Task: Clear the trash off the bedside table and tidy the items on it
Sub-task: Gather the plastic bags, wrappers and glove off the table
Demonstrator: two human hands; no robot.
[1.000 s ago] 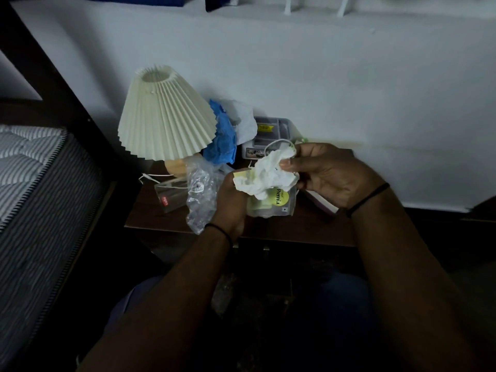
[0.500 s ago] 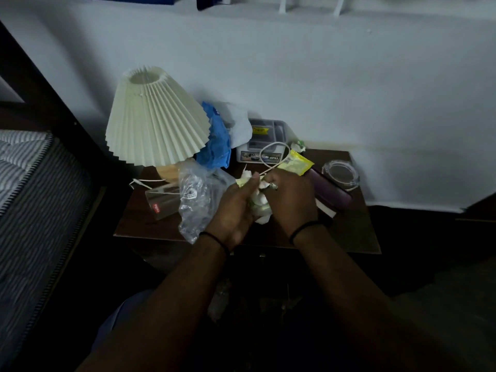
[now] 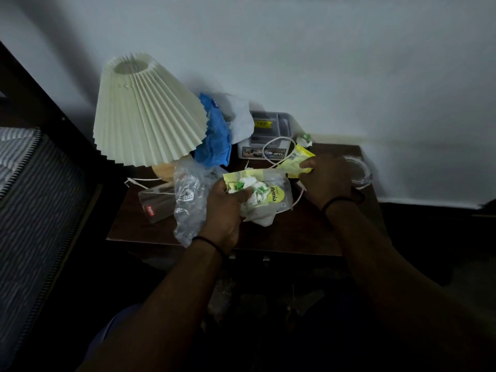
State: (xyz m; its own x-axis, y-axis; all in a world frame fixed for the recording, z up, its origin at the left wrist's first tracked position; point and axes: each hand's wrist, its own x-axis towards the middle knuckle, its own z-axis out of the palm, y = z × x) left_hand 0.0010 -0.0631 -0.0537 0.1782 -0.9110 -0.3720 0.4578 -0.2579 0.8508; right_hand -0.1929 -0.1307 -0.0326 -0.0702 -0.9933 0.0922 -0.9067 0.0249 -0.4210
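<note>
My left hand (image 3: 224, 210) grips a clear packet with a yellow-green label (image 3: 271, 193), stuffed with crumpled white tissue (image 3: 253, 187), together with a crinkled clear plastic bag (image 3: 188, 200). It hovers over the dark wooden bedside table (image 3: 303, 234). My right hand (image 3: 326, 181) pinches a yellow wrapper (image 3: 296, 161) just behind the packet. A small crumpled green-white scrap (image 3: 304, 139) lies at the back of the table.
A pleated cream lamp (image 3: 146, 111) stands at the table's left. Blue plastic (image 3: 214, 138) and a white bag (image 3: 241, 119) lean by a grey box (image 3: 267, 138) with a white cable (image 3: 276, 146). A clear case (image 3: 154, 202) and glass ashtray (image 3: 359, 170) also lie there. Mattress at left.
The tissue went from my right hand into the packet in my left. My right hand then moved right and back and took hold of the yellow wrapper.
</note>
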